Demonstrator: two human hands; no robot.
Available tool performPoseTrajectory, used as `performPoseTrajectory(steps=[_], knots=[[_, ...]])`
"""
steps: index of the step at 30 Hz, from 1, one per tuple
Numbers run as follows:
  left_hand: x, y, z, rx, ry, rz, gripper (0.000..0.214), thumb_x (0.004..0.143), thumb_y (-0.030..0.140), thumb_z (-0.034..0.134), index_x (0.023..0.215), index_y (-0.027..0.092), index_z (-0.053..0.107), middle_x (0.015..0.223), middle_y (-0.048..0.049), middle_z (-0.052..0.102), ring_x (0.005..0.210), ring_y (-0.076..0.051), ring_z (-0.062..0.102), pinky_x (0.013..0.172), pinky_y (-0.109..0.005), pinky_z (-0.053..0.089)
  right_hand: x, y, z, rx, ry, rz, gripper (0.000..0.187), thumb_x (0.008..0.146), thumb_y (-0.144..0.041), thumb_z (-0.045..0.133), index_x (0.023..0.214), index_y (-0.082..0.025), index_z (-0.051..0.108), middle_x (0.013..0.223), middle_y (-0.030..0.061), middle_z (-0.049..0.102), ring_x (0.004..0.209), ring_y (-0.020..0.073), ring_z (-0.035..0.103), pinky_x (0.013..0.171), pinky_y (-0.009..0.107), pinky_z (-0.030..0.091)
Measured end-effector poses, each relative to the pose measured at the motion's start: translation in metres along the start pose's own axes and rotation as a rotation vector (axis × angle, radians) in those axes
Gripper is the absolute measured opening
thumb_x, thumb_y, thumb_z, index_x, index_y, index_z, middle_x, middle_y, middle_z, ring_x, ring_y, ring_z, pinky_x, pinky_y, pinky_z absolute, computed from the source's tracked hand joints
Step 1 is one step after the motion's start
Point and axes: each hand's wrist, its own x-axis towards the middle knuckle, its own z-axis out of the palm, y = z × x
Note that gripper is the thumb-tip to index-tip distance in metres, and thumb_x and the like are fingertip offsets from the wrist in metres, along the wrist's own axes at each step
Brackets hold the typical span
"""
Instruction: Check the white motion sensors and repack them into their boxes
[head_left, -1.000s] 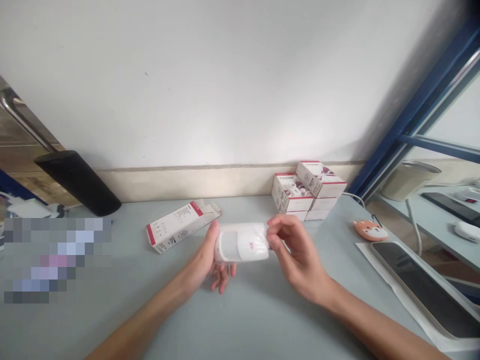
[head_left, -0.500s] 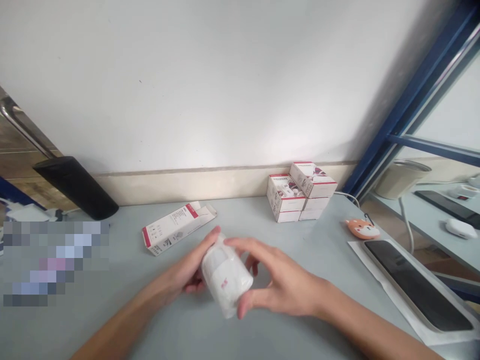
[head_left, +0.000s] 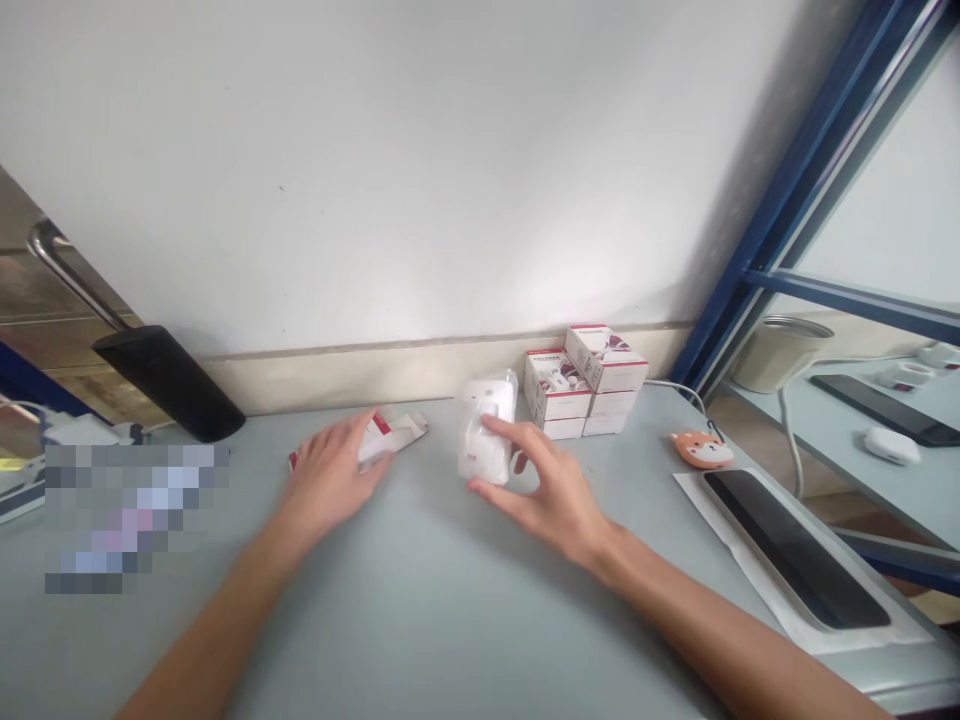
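Observation:
My right hand (head_left: 555, 490) grips a white item wrapped in clear plastic (head_left: 491, 425), thumb at its lower edge and fingers on its side. The item stands upright by the back of the table, left of the stacked boxes; its exact kind is unclear through the wrapping. My left hand (head_left: 330, 475) is closed over a long white-and-red cardboard box (head_left: 397, 435) lying on the table, thumb on the near side. The box's right end has open flaps, and the hand hides most of its left part.
Several small white-and-red boxes (head_left: 607, 375) are stacked against the wall. On the right are an orange animal-face case (head_left: 701, 450) and a phone (head_left: 795, 550) on white paper. A black cylindrical object (head_left: 169, 380) leans at back left, and a mirror (head_left: 885, 300) stands right.
My right hand has carried the wrapped white item from the front middle back toward the wall. My left hand has let go of it and moved left onto the cardboard box.

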Motion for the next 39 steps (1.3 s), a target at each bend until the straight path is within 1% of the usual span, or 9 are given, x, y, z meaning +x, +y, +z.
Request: performPoseTrajectory(steps=[4, 9, 13, 16, 21, 29, 32, 35, 39], knots=[[-0.004, 0.003, 0.005, -0.052, -0.002, 0.129, 0.063, 0.095, 0.047, 0.061, 0.153, 0.03, 0.045, 0.137, -0.0107, 0.064, 0.127, -0.037, 0.058, 0.109, -0.054, 0.043, 0.005, -0.003, -0.003, 0.015, 0.101, 0.081, 0.057, 0.091, -0.042, 0.077, 0.144, -0.033, 0.058, 0.109, 0.0045, 0.072, 0.078, 0.0181, 0.062, 0.068, 0.032, 0.056], [-0.026, 0.046, 0.003, -0.146, 0.171, 0.363, 0.06, 0.093, 0.044, 0.071, 0.149, 0.038, 0.05, 0.133, -0.0088, 0.055, 0.123, -0.031, 0.059, 0.106, -0.05, 0.05, 0.01, -0.003, -0.006, 0.157, 0.114, 0.109, 0.057, 0.088, -0.04, 0.08, 0.14, -0.031, 0.059, 0.102, 0.0024, 0.071, 0.077, 0.0166, 0.06, 0.07, 0.031, 0.056], [-0.046, 0.068, 0.002, -0.185, 0.171, 0.498, 0.064, 0.09, 0.035, 0.074, 0.149, 0.037, 0.048, 0.129, -0.0092, 0.051, 0.111, -0.026, 0.064, 0.087, -0.039, 0.059, 0.009, -0.004, -0.008, 0.246, 0.069, 0.118, 0.058, 0.087, -0.039, 0.082, 0.14, -0.034, 0.059, 0.09, -0.0004, 0.065, 0.074, 0.0169, 0.055, 0.066, 0.031, 0.052], [-0.057, 0.075, 0.004, -0.257, 0.195, 0.503, 0.071, 0.089, 0.028, 0.073, 0.153, 0.034, 0.042, 0.125, -0.0097, 0.049, 0.108, -0.025, 0.065, 0.083, -0.038, 0.06, 0.006, -0.008, -0.007, 0.254, 0.07, 0.098, 0.058, 0.086, -0.038, 0.084, 0.138, -0.036, 0.057, 0.092, -0.0004, 0.062, 0.075, 0.0172, 0.055, 0.066, 0.032, 0.052], [-0.069, 0.087, 0.009, -0.441, 0.257, 0.36, 0.086, 0.085, 0.024, 0.076, 0.159, 0.041, 0.034, 0.128, -0.0093, 0.042, 0.114, -0.027, 0.06, 0.089, -0.041, 0.06, -0.001, -0.017, -0.006, 0.184, 0.049, 0.025, 0.059, 0.085, -0.034, 0.085, 0.133, -0.037, 0.051, 0.117, 0.0032, 0.062, 0.084, 0.0187, 0.057, 0.076, 0.037, 0.053], [-0.08, 0.105, 0.01, -0.916, 0.034, 0.235, 0.099, 0.084, 0.017, 0.077, 0.161, 0.049, 0.025, 0.136, -0.0099, 0.03, 0.135, -0.033, 0.045, 0.103, -0.048, 0.058, 0.004, -0.031, -0.015, 0.429, -0.108, 0.127, 0.063, 0.084, -0.031, 0.086, 0.127, -0.037, 0.041, 0.117, 0.0009, 0.059, 0.093, 0.0181, 0.061, 0.075, 0.032, 0.053], [-0.086, 0.107, 0.013, -1.071, -0.118, 0.229, 0.104, 0.088, 0.024, 0.076, 0.165, 0.048, 0.009, 0.143, -0.0121, 0.022, 0.138, -0.033, 0.045, 0.107, -0.051, 0.057, 0.007, -0.04, -0.016, 0.51, -0.125, 0.182, 0.054, 0.088, -0.029, 0.08, 0.125, -0.035, 0.041, 0.11, 0.0001, 0.063, 0.089, 0.0169, 0.062, 0.072, 0.029, 0.053], [-0.087, 0.103, 0.011, -1.061, -0.216, 0.288, 0.112, 0.091, 0.026, 0.073, 0.166, 0.045, -0.009, 0.146, -0.0154, 0.02, 0.136, -0.034, 0.048, 0.106, -0.055, 0.058, 0.01, -0.045, -0.022, 0.517, -0.168, 0.225, 0.047, 0.091, -0.028, 0.075, 0.123, -0.034, 0.041, 0.106, -0.0002, 0.064, 0.084, 0.0158, 0.062, 0.069, 0.028, 0.053], [-0.083, 0.096, 0.006, -0.849, -0.171, 0.463, 0.109, 0.088, 0.019, 0.072, 0.168, 0.042, 0.003, 0.143, -0.0153, 0.03, 0.138, -0.036, 0.045, 0.104, -0.054, 0.06, 0.014, -0.043, -0.038, 0.378, -0.218, 0.239, 0.045, 0.093, -0.028, 0.072, 0.127, -0.033, 0.042, 0.107, 0.0009, 0.062, 0.086, 0.0162, 0.061, 0.069, 0.028, 0.054]])
